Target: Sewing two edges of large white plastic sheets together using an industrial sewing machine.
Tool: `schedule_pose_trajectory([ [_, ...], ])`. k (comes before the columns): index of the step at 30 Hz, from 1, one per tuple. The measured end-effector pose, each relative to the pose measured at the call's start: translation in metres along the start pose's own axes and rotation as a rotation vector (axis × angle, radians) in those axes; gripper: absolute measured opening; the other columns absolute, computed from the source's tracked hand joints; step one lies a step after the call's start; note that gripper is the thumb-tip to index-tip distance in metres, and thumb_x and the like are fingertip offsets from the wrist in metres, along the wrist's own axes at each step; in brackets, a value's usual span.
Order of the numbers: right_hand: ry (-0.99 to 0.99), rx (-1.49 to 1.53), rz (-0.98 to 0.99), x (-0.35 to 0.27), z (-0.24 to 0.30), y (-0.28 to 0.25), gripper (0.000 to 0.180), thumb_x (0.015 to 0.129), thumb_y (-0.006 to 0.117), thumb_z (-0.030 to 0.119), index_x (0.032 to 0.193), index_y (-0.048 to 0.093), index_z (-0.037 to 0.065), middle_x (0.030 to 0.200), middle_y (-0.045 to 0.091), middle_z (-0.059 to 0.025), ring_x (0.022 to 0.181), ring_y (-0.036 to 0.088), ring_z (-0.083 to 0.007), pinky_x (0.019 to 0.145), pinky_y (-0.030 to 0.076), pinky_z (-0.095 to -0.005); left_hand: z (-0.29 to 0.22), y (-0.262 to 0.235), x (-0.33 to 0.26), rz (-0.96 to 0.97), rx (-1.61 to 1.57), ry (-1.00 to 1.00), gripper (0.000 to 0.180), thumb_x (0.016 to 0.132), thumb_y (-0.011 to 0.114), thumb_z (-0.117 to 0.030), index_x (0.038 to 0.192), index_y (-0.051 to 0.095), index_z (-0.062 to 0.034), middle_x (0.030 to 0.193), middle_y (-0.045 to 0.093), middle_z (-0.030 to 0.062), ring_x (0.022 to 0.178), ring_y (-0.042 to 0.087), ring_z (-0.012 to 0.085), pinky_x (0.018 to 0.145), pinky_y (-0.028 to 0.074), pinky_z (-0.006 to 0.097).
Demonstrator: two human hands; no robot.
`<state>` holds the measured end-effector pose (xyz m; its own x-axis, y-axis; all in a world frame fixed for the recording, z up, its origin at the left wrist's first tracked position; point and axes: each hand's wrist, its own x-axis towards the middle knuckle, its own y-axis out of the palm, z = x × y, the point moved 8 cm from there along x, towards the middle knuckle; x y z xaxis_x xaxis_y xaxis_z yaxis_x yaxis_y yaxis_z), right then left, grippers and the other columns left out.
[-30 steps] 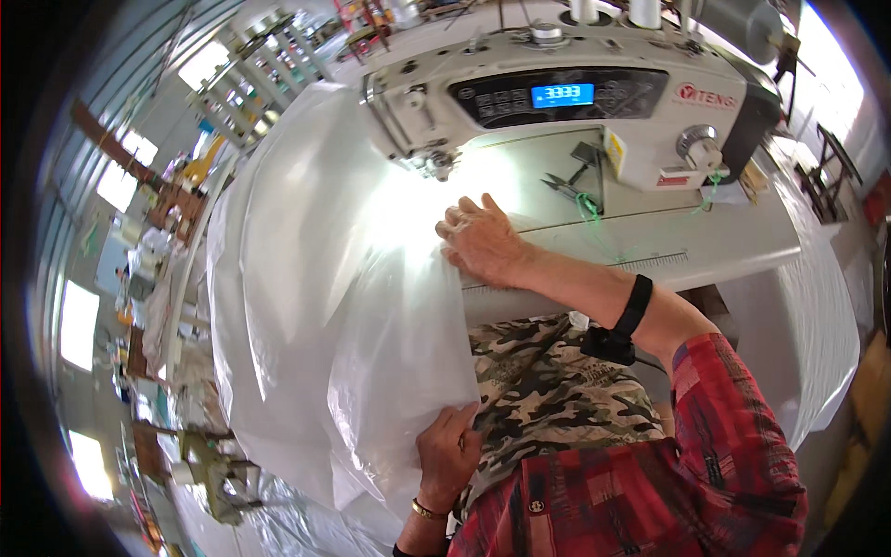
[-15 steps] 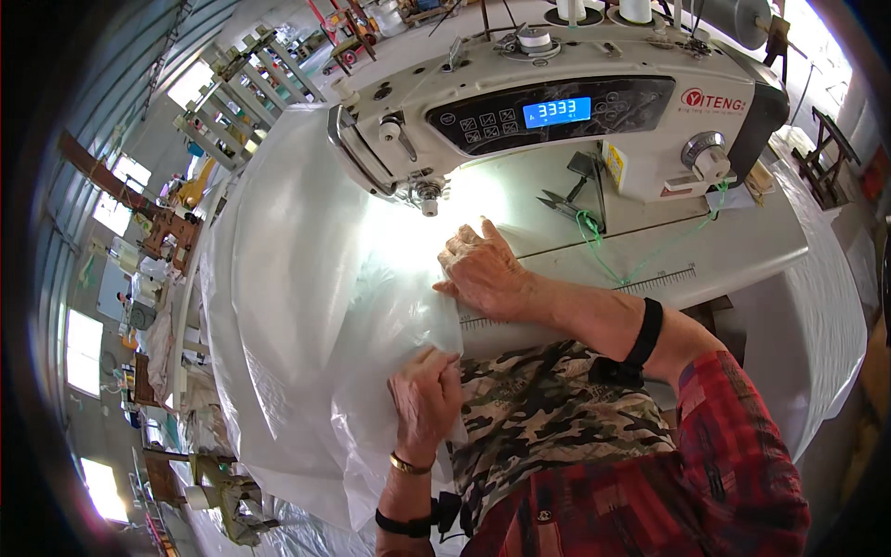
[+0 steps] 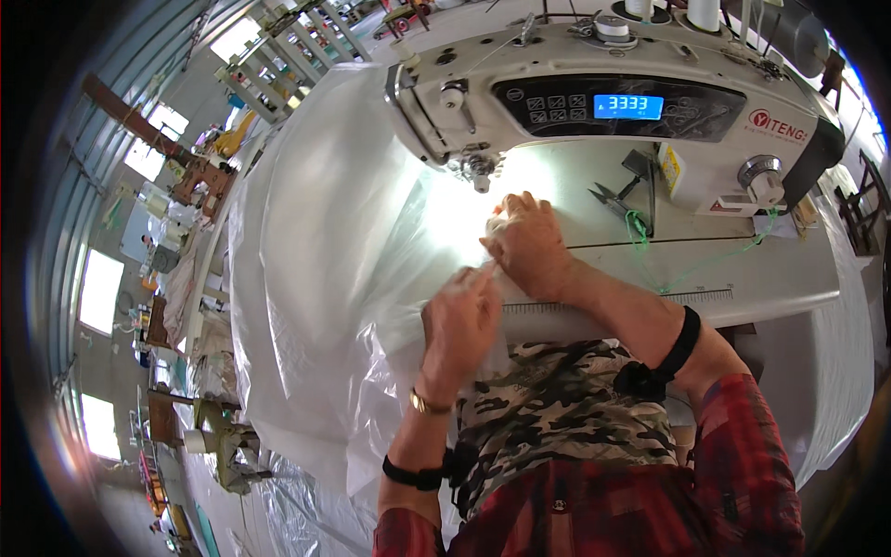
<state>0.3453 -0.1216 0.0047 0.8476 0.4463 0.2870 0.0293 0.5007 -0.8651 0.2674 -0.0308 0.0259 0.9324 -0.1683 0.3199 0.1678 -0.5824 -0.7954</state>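
A large translucent white plastic sheet (image 3: 316, 232) spreads over the left of the sewing table and hangs down in front. My right hand (image 3: 531, 243) lies just right of and below the needle area, its fingers bent and the thumb pinched in at the sheet's edge. My left hand (image 3: 461, 320) is raised at that edge, its fingertips close to my right thumb. Motion smears its fingers, so their grip is unclear. Above both hands is the head of a white sewing machine (image 3: 478, 167). The lamp's glare washes out the sheet under the needle.
Black thread snips (image 3: 613, 202) lie on the table (image 3: 789, 269) right of my hands, with green cord (image 3: 640, 227) running to the machine's knob (image 3: 763, 181). White thread cones (image 3: 703, 13) stand on top. Workshop racks and other machines fill the left background.
My left hand has moved up and right from the sheet's lower edge to beside my right thumb. My right hand stays near the needle. The whole view has shifted slightly.
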Motion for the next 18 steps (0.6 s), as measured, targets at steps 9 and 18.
schedule_pose_trajectory([
  [9,-0.151,0.25,-0.454,-0.015,0.004,-0.035,0.023,0.094,0.064,0.022,0.085,0.054,0.004,0.057,0.056,-0.0093,0.046,0.056,-0.026,0.045,0.04,-0.038,-0.011,0.058,-0.164,0.431,-0.048,0.186,0.037,0.091,0.062,-0.019,0.121,0.059,0.0014,0.112,0.065,0.0185,0.102,0.062,0.0364,0.09,0.049,0.042],
  [18,-0.086,0.25,-0.045,-0.12,0.053,-0.028,0.025,0.093,0.064,0.022,0.111,0.065,0.005,0.06,0.061,-0.0122,0.05,0.062,-0.0266,0.052,0.049,-0.0371,0.153,0.058,-0.199,0.298,0.021,-0.37,0.053,0.089,0.064,-0.027,0.132,0.051,0.002,0.135,0.051,0.0264,0.128,0.046,0.0409,0.105,0.039,0.045],
])
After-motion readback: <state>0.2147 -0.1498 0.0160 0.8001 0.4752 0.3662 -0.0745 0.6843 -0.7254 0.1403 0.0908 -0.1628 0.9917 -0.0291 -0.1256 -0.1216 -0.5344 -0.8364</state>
